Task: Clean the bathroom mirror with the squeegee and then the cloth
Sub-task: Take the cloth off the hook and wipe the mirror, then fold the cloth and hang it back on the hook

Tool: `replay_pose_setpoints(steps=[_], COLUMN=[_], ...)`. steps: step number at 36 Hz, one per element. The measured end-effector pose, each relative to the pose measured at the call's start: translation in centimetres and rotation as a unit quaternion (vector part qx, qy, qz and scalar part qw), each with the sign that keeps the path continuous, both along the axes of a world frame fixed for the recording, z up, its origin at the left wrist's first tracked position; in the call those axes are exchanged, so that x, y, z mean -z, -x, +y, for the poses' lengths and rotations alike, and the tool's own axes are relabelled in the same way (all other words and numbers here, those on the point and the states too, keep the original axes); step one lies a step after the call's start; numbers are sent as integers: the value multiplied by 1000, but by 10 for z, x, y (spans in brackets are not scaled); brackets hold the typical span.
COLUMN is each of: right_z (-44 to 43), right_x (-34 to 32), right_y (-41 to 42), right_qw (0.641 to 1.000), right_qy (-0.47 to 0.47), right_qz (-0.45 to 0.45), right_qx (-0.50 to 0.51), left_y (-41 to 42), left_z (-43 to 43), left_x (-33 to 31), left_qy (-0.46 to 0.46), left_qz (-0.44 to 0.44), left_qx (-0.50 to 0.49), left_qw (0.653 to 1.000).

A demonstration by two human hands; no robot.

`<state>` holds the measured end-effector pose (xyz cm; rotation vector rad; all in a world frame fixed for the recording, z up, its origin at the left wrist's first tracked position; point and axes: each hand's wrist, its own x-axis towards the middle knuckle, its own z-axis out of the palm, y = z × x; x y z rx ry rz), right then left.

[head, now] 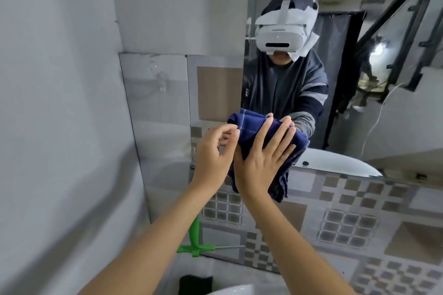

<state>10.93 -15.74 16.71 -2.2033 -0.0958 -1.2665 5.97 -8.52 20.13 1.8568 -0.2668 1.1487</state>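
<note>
A folded dark blue cloth (249, 127) is pressed against the lower left corner of the wall mirror (347, 84). My right hand (263, 158) lies flat on the cloth with fingers spread, holding it to the glass. My left hand (215, 151) is just to its left, fingertips pinching the cloth's left edge. A green-handled squeegee (195, 244) leans against the tiled wall below my left forearm, its blade end pointing right. The mirror reflects a person wearing a white headset and dark clothes.
A patterned brown and grey tile wall (347, 225) runs under the mirror. A white sink rim (235, 291) shows at the bottom edge, with a black object (195, 282) beside it. A plain grey wall (60, 103) fills the left.
</note>
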Motion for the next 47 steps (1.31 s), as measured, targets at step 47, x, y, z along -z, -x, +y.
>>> replay_pose_setpoints(steps=[47], right_z=[-67], right_x=[-33], right_y=[121], right_qw=[887], right_qy=[56], right_qz=[69], right_qx=[-454], left_y=[116], left_z=[38], left_x=[-39], left_qy=[-134], left_qz=[224], left_qx=[211], left_qw=[942])
